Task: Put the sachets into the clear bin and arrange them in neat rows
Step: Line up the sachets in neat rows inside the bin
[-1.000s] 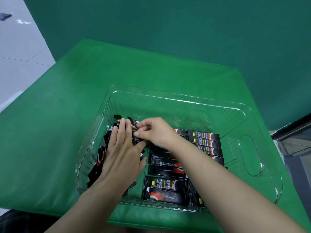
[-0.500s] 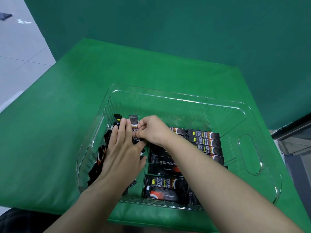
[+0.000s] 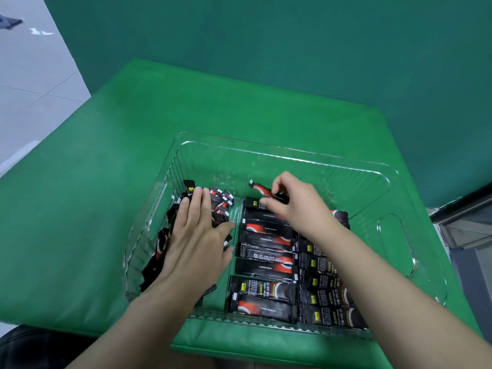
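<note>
The step in hand was the sorting itself — lifting one packet out of the jumble and carrying it over to the ordered side. The wide, clear plastic bin with ribbed walls and handle cut-outs (image 3: pixel 394 230) sat on the green-covered worktop (image 3: pixel 239 110), and every sachet in view was already inside it. The left hand (image 3: pixel 195 235) lay flat, fingers straight and together, pressing down on the loose heap of black-and-red stick sachets (image 3: pixel 221 203) at the bin's left side. The right hand (image 3: pixel 298 206) was curled, pinching a single black-and-red sachet (image 3: pixel 262 189) between thumb and fingers; the packet was raised and tilted, its free end pointing up and left, just above the far end of the neat rows of flat black sachets (image 3: pixel 266 251). Those rows filled the near middle and right of the bin in two columns, packets lying crosswise and edge to edge. By my reading the task was well along, though the heap was not yet cleared. The next move called for levelling the held packet, turning it crosswise to match its neighbours, and setting it down flush beyond the farthest packet of the left column — without nudging the ones already laid.
</note>
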`<action>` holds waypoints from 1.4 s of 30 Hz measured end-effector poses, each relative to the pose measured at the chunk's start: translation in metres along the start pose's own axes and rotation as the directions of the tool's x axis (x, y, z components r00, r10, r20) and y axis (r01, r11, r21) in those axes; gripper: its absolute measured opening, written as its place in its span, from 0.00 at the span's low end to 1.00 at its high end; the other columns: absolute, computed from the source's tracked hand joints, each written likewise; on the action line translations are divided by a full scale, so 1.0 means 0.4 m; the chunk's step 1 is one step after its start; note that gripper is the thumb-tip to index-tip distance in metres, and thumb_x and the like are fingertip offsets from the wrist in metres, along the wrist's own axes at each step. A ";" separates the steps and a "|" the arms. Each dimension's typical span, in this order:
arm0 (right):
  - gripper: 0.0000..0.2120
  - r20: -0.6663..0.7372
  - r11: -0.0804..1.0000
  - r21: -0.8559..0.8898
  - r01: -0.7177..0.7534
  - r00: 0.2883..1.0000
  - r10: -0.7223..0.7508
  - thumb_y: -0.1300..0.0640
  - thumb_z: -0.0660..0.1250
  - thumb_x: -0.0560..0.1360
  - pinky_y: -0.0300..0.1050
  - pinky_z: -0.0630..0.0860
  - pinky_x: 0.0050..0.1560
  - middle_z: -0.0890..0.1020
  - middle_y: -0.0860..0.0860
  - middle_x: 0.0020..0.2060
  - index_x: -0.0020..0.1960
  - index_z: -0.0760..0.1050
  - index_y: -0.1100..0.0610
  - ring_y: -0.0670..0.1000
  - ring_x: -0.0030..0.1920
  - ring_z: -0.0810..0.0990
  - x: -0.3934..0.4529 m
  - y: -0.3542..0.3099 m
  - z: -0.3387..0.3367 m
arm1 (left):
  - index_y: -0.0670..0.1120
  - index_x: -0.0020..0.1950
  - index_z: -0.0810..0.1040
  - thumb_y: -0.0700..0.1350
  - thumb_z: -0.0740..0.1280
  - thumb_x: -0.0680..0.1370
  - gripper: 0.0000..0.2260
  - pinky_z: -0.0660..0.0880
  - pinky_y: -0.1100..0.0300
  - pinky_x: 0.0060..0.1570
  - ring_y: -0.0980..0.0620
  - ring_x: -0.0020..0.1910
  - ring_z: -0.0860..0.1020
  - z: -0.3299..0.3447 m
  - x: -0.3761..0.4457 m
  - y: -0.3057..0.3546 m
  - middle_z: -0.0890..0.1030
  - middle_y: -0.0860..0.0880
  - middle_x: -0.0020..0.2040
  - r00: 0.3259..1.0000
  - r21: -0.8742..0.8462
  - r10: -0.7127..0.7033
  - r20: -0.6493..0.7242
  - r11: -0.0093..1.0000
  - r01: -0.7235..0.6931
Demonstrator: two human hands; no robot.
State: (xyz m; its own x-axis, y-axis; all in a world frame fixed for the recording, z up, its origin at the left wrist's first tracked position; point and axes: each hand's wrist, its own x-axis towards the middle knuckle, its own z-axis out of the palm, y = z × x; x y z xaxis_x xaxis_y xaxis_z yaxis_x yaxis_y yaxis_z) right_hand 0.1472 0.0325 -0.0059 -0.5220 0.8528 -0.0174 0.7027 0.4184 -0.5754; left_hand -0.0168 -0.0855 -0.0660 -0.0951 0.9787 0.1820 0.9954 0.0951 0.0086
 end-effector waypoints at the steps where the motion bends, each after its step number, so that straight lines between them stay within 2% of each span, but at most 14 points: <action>1: 0.12 0.030 0.995 -0.091 0.038 0.999 -0.036 0.50 0.70 0.73 0.46 0.68 0.38 0.78 0.50 0.40 0.48 0.68 0.53 0.51 0.37 0.75 -0.005 0.002 -0.001 | 0.53 0.54 0.83 0.56 0.76 0.64 0.20 0.52 0.43 0.70 0.34 0.72 0.62 -0.001 0.000 0.000 0.65 0.29 0.70 1.000 -0.001 -0.003 0.001 1.000 0.003; 3: 0.15 0.062 0.969 -0.224 0.108 0.993 -0.096 0.51 0.70 0.74 0.47 0.70 0.48 0.80 0.53 0.49 0.55 0.70 0.56 0.53 0.49 0.76 -0.007 0.007 0.012 | 0.53 0.54 0.83 0.56 0.77 0.63 0.20 0.52 0.44 0.70 0.34 0.72 0.63 -0.002 0.001 0.000 0.65 0.29 0.69 1.000 0.003 -0.005 0.006 1.000 0.005; 5: 0.17 0.079 0.939 -0.305 0.157 0.987 -0.140 0.51 0.69 0.74 0.47 0.69 0.52 0.79 0.53 0.52 0.58 0.72 0.57 0.54 0.55 0.74 -0.005 0.011 0.028 | 0.53 0.54 0.83 0.57 0.77 0.63 0.21 0.51 0.44 0.70 0.34 0.72 0.63 -0.004 0.002 0.000 0.65 0.29 0.69 1.000 0.007 -0.005 0.014 1.000 0.005; 11: 0.20 0.101 0.857 -0.498 0.136 0.990 -0.098 0.43 0.67 0.73 0.47 0.66 0.55 0.77 0.48 0.57 0.61 0.73 0.51 0.52 0.59 0.70 -0.009 0.035 0.044 | 0.53 0.54 0.83 0.57 0.76 0.64 0.21 0.50 0.44 0.70 0.34 0.72 0.63 -0.006 0.002 0.000 0.65 0.30 0.70 1.000 0.034 0.001 0.031 0.999 -0.002; 19: 0.12 0.072 0.857 -0.501 0.119 0.993 -0.096 0.49 0.65 0.76 0.47 0.67 0.55 0.78 0.48 0.55 0.58 0.76 0.50 0.52 0.57 0.71 -0.015 0.053 0.047 | 0.52 0.53 0.84 0.56 0.77 0.63 0.21 0.51 0.44 0.69 0.34 0.71 0.65 -0.009 0.003 0.000 0.66 0.29 0.69 0.999 0.042 0.004 0.034 0.999 -0.006; 21: 0.11 0.061 0.872 -0.474 0.118 0.993 -0.102 0.49 0.66 0.76 0.47 0.67 0.55 0.79 0.48 0.54 0.56 0.77 0.50 0.52 0.57 0.72 -0.017 0.051 0.047 | 0.51 0.54 0.84 0.56 0.78 0.62 0.22 0.53 0.43 0.70 0.34 0.71 0.65 -0.011 0.003 0.002 0.67 0.29 0.68 1.000 0.029 0.005 0.020 1.000 -0.006; 23: 0.09 0.054 0.908 -0.398 0.127 0.992 -0.116 0.50 0.67 0.75 0.47 0.68 0.55 0.79 0.48 0.51 0.54 0.78 0.51 0.51 0.55 0.72 -0.017 0.037 0.052 | 0.49 0.58 0.82 0.56 0.78 0.62 0.26 0.56 0.42 0.71 0.35 0.70 0.66 -0.011 0.003 0.004 0.68 0.30 0.68 1.000 0.024 -0.003 0.001 1.000 0.003; 27: 0.08 0.123 0.993 -0.078 0.087 0.989 -0.077 0.53 0.71 0.73 0.42 0.72 0.52 0.79 0.45 0.42 0.50 0.80 0.54 0.47 0.47 0.74 -0.013 -0.016 0.077 | 0.36 0.70 0.67 0.56 0.79 0.59 0.46 0.60 0.43 0.69 0.37 0.69 0.69 -0.018 0.005 0.012 0.73 0.33 0.66 0.999 -0.005 -0.044 -0.027 0.999 0.044; 30: 0.09 0.236 0.993 0.120 0.000 0.971 -0.029 0.54 0.72 0.72 0.38 0.73 0.47 0.81 0.46 0.41 0.51 0.81 0.55 0.45 0.42 0.77 -0.012 -0.060 0.094 | 0.35 0.74 0.56 0.55 0.79 0.59 0.53 0.59 0.45 0.72 0.39 0.70 0.67 -0.021 0.005 0.011 0.72 0.35 0.67 0.999 -0.043 -0.048 -0.023 0.998 0.047; 33: 0.10 0.328 0.982 0.179 -0.069 0.945 0.006 0.57 0.73 0.71 0.39 0.74 0.46 0.82 0.48 0.42 0.51 0.79 0.55 0.46 0.41 0.78 -0.010 -0.086 0.118 | 0.37 0.75 0.53 0.54 0.79 0.60 0.54 0.54 0.47 0.70 0.40 0.71 0.66 -0.024 0.005 0.010 0.72 0.36 0.68 0.999 -0.075 -0.053 0.002 0.996 0.053; 37: 0.08 0.330 0.977 0.186 -0.103 0.943 0.037 0.64 0.68 0.71 0.39 0.72 0.40 0.78 0.47 0.36 0.49 0.78 0.56 0.46 0.35 0.75 -0.008 -0.101 0.140 | 0.36 0.74 0.57 0.53 0.80 0.59 0.53 0.56 0.46 0.69 0.39 0.71 0.66 -0.026 0.003 0.011 0.69 0.35 0.70 0.998 -0.104 -0.054 -0.008 0.993 0.053; 39: 0.03 0.314 0.975 0.198 -0.104 0.949 0.037 0.62 0.68 0.73 0.40 0.72 0.41 0.78 0.47 0.36 0.45 0.77 0.55 0.47 0.37 0.76 -0.007 -0.100 0.131 | 0.37 0.75 0.56 0.54 0.79 0.59 0.52 0.58 0.45 0.71 0.38 0.72 0.63 -0.027 0.003 0.010 0.66 0.35 0.72 0.999 -0.090 -0.046 -0.012 0.995 0.045; 42: 0.06 0.231 0.976 0.174 -0.133 0.969 0.091 0.57 0.68 0.75 0.39 0.72 0.39 0.77 0.46 0.34 0.40 0.74 0.51 0.46 0.36 0.76 -0.007 -0.081 0.089 | 0.36 0.74 0.59 0.56 0.78 0.61 0.51 0.60 0.43 0.71 0.38 0.72 0.64 -0.030 0.002 0.011 0.65 0.34 0.72 0.999 -0.038 -0.038 0.022 0.999 0.039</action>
State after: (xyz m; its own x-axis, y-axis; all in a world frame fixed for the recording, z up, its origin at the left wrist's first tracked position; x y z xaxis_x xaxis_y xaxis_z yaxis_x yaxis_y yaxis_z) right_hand 0.1087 0.0054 -0.0164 -0.5536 0.7920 -0.2576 0.6706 0.2406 -0.7017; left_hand -0.0123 -0.0865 -0.0540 -0.1330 0.9782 0.1595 0.9906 0.1261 0.0526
